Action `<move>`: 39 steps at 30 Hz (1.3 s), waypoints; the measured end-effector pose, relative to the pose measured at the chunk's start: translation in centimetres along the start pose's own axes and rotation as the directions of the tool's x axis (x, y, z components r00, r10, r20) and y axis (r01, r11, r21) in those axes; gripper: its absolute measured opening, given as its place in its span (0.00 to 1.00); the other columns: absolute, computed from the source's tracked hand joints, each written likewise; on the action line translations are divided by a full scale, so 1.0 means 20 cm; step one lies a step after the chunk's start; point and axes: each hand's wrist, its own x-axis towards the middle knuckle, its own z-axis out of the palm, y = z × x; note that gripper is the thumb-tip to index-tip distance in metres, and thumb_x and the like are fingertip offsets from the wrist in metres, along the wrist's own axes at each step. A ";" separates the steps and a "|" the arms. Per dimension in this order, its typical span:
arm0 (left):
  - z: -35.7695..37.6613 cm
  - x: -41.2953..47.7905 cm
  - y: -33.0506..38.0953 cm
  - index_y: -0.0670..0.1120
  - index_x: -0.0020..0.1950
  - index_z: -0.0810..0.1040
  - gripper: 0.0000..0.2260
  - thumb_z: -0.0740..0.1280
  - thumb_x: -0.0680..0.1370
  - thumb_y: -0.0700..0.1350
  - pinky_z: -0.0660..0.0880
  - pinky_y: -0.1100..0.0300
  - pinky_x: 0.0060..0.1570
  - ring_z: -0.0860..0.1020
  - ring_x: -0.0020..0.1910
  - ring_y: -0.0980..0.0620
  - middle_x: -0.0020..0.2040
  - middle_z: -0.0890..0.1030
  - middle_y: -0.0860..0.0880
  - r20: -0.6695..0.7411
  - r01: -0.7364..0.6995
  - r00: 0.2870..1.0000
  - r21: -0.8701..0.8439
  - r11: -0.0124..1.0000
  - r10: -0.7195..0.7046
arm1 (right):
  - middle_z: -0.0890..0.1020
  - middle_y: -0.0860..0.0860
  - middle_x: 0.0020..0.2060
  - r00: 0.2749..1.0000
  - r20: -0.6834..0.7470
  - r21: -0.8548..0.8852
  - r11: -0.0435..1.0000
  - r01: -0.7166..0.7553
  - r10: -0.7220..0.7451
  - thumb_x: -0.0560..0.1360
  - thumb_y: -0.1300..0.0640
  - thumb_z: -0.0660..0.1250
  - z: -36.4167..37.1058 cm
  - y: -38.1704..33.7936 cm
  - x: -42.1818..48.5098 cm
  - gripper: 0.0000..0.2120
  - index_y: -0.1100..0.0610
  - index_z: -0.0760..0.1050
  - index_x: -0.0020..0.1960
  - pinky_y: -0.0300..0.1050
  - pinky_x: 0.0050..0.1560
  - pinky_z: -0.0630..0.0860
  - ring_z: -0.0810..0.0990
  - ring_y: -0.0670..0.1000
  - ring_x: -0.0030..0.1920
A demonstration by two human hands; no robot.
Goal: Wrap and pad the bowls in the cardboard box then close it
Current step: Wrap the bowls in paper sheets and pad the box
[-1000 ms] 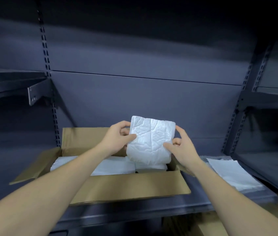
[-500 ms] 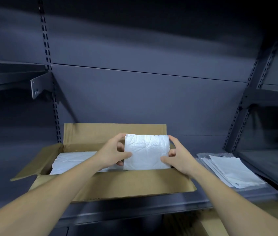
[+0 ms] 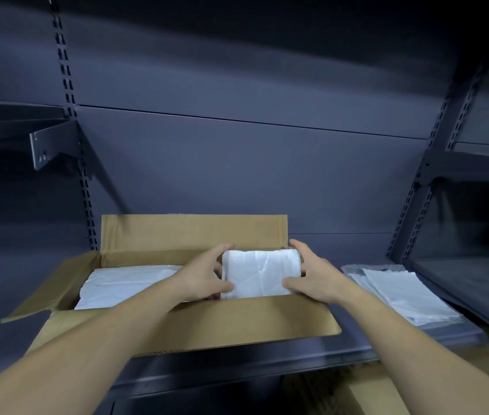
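Note:
An open cardboard box (image 3: 231,322) stands on a dark metal shelf, its four flaps spread out. I hold a white paper-wrapped bundle (image 3: 259,272) low inside the box's right end. My left hand (image 3: 204,277) grips the bundle's left edge, thumb in front and fingers behind. My right hand (image 3: 312,275) grips its right edge the same way. More white wrapping paper (image 3: 129,284) fills the left part of the box. Whatever is inside the wrapping is hidden.
A stack of white paper sheets (image 3: 399,292) on a bubble-wrap sheet lies on the shelf right of the box. Slotted uprights and a shelf bracket (image 3: 42,148) stand at the left, more shelves at the right. Another cardboard box (image 3: 372,393) sits below the shelf.
Both hands have lowered the wrapped bundle from above the box down into its right end. The grip on it is unchanged.

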 end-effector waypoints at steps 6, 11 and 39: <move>0.00 0.03 -0.03 0.57 0.78 0.56 0.41 0.75 0.70 0.46 0.77 0.63 0.39 0.79 0.36 0.57 0.41 0.82 0.48 0.029 0.054 0.998 0.084 0.995 -0.057 | 0.77 0.49 0.34 0.996 -0.084 -0.003 1.000 0.031 -0.032 0.72 0.59 0.70 0.02 0.01 0.02 0.40 0.47 0.54 0.77 0.34 0.36 0.67 0.75 0.44 0.37; -0.04 0.03 -0.05 0.57 0.79 0.52 0.44 0.75 0.71 0.44 0.75 0.63 0.37 0.79 0.34 0.55 0.41 0.84 0.51 0.095 0.107 0.989 0.048 0.993 -0.111 | 0.73 0.46 0.34 0.997 -0.054 -0.138 0.989 0.048 -0.056 0.71 0.61 0.70 0.01 0.00 0.04 0.34 0.49 0.62 0.74 0.40 0.37 0.72 0.72 0.45 0.36; 0.02 0.17 -0.12 0.59 0.65 0.77 0.19 0.71 0.75 0.51 0.71 0.61 0.63 0.71 0.59 0.65 0.61 0.76 0.63 0.258 -0.332 0.935 0.402 0.854 0.242 | 0.72 0.47 0.63 0.955 0.279 -0.262 0.949 0.174 -0.099 0.74 0.51 0.70 0.12 -0.07 0.18 0.18 0.46 0.76 0.64 0.43 0.66 0.67 0.68 0.47 0.66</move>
